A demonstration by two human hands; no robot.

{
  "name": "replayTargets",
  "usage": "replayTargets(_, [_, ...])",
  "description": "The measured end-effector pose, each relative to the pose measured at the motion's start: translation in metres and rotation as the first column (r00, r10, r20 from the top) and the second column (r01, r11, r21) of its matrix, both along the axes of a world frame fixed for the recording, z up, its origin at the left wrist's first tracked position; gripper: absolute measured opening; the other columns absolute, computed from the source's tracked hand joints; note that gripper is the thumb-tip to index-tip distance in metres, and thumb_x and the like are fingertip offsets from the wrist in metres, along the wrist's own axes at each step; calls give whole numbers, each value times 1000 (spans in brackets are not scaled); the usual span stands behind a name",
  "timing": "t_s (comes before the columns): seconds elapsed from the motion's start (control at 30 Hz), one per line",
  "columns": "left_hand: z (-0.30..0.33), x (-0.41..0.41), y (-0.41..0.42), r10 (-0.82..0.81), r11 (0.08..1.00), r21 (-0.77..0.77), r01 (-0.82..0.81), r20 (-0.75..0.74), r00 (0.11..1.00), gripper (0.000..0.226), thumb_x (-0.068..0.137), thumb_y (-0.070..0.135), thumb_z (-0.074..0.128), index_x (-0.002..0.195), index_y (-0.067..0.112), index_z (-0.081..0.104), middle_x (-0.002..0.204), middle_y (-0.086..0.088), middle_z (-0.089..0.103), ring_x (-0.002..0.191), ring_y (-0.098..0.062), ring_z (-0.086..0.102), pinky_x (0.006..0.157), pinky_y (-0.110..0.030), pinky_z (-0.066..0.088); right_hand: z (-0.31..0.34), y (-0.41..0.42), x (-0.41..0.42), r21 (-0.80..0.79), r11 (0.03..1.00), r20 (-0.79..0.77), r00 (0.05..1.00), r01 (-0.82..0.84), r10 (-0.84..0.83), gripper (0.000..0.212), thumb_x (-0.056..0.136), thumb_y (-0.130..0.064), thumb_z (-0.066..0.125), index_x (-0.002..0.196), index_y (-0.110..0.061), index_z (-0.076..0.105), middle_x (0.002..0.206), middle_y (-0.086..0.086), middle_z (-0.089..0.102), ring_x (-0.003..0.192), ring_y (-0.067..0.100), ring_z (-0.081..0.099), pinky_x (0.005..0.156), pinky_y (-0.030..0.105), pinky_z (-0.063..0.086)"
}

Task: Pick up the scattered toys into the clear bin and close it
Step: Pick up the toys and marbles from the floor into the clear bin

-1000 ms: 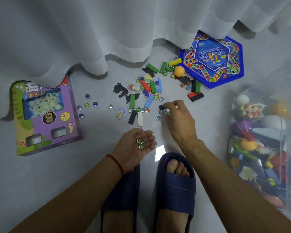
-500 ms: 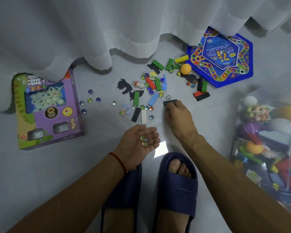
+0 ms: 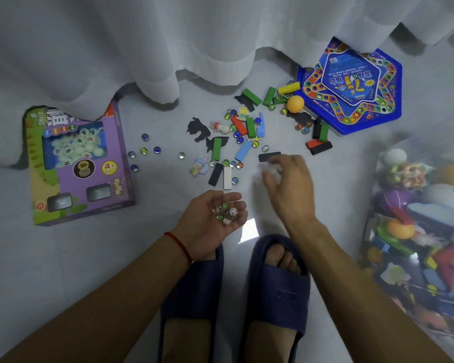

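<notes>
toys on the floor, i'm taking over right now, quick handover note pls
Left grip: palm up, cupped round a handful of marbles.
Right grip: hovers over the floor by a black block; it is blurred, so I cannot tell if it holds anything.
Clear bin: at the right, already holding many toys; no lid in view.
Left to do: loose marbles, coloured blocks, orange ball, purple box and blue box lie on the floor; then close the bin.

The box (image 3: 89,179) is purple, the star-patterned board (image 3: 351,82) blue, the slippers (image 3: 281,292) navy.
</notes>
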State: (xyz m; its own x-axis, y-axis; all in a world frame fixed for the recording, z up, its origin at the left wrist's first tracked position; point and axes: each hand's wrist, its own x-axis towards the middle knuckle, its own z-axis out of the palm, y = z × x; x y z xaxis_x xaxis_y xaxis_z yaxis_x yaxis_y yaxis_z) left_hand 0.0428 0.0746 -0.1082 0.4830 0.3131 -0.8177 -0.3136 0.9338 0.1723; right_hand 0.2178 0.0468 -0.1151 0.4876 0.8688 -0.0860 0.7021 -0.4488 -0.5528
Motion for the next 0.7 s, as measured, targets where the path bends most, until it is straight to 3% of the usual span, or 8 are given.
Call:
replayTargets(0.07, [1, 0, 1, 4, 1000, -7, -4, -7, 1000, 36, 94, 22, 49, 107, -8, 64, 100, -22, 67, 97, -34, 63, 92, -43, 51, -15, 5, 22, -159, 983, 117, 990, 93, -75, 41, 95, -33, 64, 133, -19, 56, 138, 8, 50, 123, 26, 48, 93, 39, 50])
replayTargets(0.17, [5, 1, 3, 16, 999, -35, -16, 3, 1000, 41, 97, 23, 46, 116, -9, 61, 118, -27, 65, 115, -41, 58, 101, -48, 45, -33, 3, 39, -173, 985, 169, 985, -10, 39, 34, 95, -29, 65, 126, -16, 61, 129, 10, 55, 114, 26, 51, 91, 37, 52])
replayTargets(0.27, [8, 1, 5, 28, 999, -40, -27, 15, 1000, 42, 98, 24, 44, 119, -9, 59, 126, -28, 60, 119, -42, 56, 101, -48, 44, -38, 1, 44, -178, 984, 22, 999, 28, -25, 24, 94, -25, 68, 114, -14, 63, 119, 8, 53, 99, 20, 52, 86, 24, 46])
replayTargets(0.4, [7, 0, 5, 10, 1000, -12, -10, -6, 1000, 43, 97, 24, 44, 122, -9, 58, 127, -28, 60, 119, -41, 57, 96, -46, 47, -31, -5, 35, -254, 965, -114, 989, 66, -97, 18, 96, -24, 65, 109, -14, 60, 118, 8, 50, 90, 18, 55, 80, 20, 43])
replayTargets(0.57, [6, 1, 0, -54, 997, 59, 53, 18, 998, 47, 98, 24, 41, 132, -6, 52, 131, -25, 59, 123, -36, 57, 106, -47, 43, 14, -15, -4, -124, 977, -475, 875, -171, 93, 9, 92, -32, 69, 91, -25, 64, 89, -7, 66, 83, 12, 64, 69, 25, 56])
replayTargets(0.63, [5, -1, -1, -67, 996, 70, 61, 81, 994, 47, 99, 24, 39, 136, -4, 49, 136, -23, 56, 127, -33, 54, 109, -48, 40, 26, -12, -17, -74, 949, -478, 846, -305, 235, 11, 91, -38, 69, 94, -28, 69, 88, -13, 69, 82, 6, 66, 70, 21, 56])
replayTargets(0.7, [3, -3, -2, -39, 998, 54, 35, 92, 995, 46, 99, 24, 41, 135, -3, 51, 135, -22, 56, 125, -32, 56, 107, -47, 43, 26, -5, -22, -16, 943, -357, 883, -331, 304, 13, 94, -36, 65, 97, -25, 72, 89, -14, 69, 81, 3, 65, 73, 21, 56])
